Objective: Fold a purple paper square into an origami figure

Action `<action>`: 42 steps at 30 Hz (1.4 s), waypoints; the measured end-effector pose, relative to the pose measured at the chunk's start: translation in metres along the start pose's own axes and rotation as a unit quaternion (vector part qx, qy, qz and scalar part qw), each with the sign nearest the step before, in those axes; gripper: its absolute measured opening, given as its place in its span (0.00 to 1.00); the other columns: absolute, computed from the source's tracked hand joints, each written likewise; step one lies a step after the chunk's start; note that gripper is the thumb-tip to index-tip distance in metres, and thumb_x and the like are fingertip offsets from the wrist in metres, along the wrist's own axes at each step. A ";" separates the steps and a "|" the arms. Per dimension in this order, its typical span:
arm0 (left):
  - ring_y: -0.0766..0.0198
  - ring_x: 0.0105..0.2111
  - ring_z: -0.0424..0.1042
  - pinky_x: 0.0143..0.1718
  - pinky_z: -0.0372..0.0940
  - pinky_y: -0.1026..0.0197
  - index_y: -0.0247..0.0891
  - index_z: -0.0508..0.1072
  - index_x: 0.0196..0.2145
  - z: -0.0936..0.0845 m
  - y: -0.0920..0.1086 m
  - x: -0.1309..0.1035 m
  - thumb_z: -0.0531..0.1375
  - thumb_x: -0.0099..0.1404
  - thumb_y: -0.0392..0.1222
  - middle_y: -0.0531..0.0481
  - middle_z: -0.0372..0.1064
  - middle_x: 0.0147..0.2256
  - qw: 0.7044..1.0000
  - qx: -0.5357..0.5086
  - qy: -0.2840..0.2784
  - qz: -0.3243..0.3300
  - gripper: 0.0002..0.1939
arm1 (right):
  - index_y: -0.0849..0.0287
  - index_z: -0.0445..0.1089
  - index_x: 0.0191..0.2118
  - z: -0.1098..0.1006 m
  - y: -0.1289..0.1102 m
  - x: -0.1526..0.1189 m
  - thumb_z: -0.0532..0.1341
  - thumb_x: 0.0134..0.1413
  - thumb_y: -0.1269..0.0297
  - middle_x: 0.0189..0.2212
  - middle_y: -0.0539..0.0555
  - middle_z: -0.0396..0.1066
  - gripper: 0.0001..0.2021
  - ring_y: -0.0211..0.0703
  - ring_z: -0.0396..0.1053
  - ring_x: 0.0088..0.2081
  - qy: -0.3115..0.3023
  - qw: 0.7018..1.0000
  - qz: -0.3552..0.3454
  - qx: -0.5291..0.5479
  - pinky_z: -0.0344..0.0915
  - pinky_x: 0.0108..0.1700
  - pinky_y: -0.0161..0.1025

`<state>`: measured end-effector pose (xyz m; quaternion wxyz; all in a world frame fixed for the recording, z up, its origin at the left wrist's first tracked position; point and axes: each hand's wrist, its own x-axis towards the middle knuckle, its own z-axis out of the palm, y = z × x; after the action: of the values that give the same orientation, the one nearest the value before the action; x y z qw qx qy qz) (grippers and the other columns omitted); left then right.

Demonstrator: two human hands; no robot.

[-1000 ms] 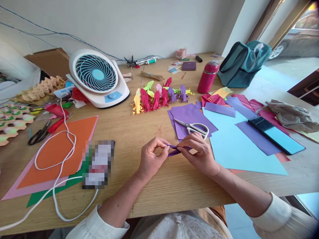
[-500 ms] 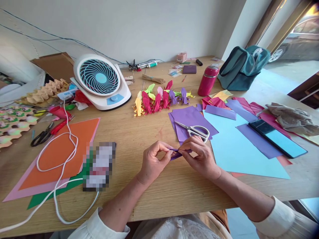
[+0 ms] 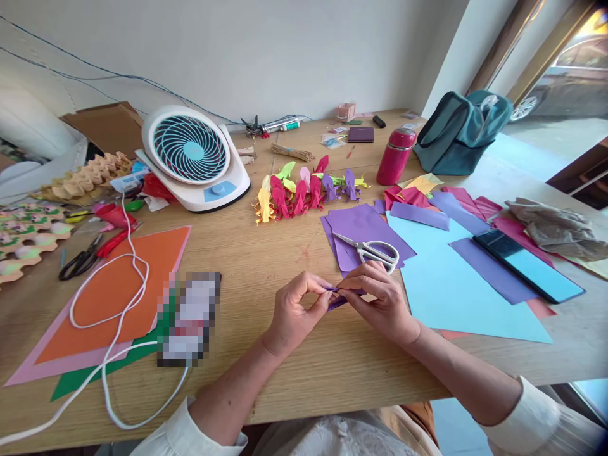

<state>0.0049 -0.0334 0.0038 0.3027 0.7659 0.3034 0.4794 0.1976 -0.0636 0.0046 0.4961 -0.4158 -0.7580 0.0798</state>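
Between my two hands is a small folded piece of purple paper (image 3: 338,303), low over the table's front part. My left hand (image 3: 299,310) pinches its left end between thumb and fingers. My right hand (image 3: 380,301) pinches it from the other side, and its fingers hide part of the paper. Just behind my right hand, white-handled scissors (image 3: 375,250) lie on purple sheets (image 3: 356,221). Farther back stands a cluster of folded paper figures (image 3: 299,193) in yellow, red, green, pink and purple.
A fan (image 3: 190,152), an orange sheet (image 3: 114,285), a white cable (image 3: 135,285) and a blurred phone (image 3: 190,320) are on the left. Rightward lie a light blue sheet (image 3: 446,278), a dark phone (image 3: 527,263), a red bottle (image 3: 396,155) and a teal bag (image 3: 456,139).
The fingertips of both hands have come slightly closer together on the purple paper, and less of it shows. The rest of the table looks the same.
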 end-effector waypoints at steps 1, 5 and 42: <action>0.65 0.36 0.78 0.41 0.72 0.62 0.39 0.68 0.31 0.000 0.000 0.000 0.62 0.63 0.29 0.50 0.77 0.34 1.000 0.002 0.001 0.001 0.08 | 0.56 0.73 0.38 0.000 0.000 0.000 0.63 0.61 0.73 0.32 0.52 0.75 0.05 0.41 0.68 0.33 -0.001 1.000 -0.002 0.000 0.61 0.40 0.45; 0.64 0.36 0.78 0.40 0.73 0.61 0.40 0.69 0.31 0.000 0.002 0.001 0.62 0.64 0.31 0.50 0.77 0.34 1.000 0.000 -0.001 -0.009 0.07 | 0.56 0.71 0.37 -0.001 -0.001 0.000 0.60 0.63 0.73 0.32 0.52 0.74 0.05 0.41 0.67 0.33 -0.012 1.000 -0.004 -0.002 0.60 0.41 0.46; 0.68 0.34 0.76 0.38 0.69 0.67 0.40 0.71 0.38 -0.004 0.000 0.001 0.60 0.69 0.31 0.52 0.75 0.33 0.995 0.053 -0.068 0.047 0.05 | 0.55 0.72 0.37 0.000 0.000 -0.001 0.61 0.63 0.71 0.31 0.51 0.74 0.05 0.40 0.65 0.33 -0.033 0.999 -0.010 -0.007 0.59 0.40 0.45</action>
<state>0.0018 -0.0318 0.0063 0.2587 0.8250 0.2713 0.4230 0.1977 -0.0644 0.0039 0.4687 -0.4091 -0.7786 0.0829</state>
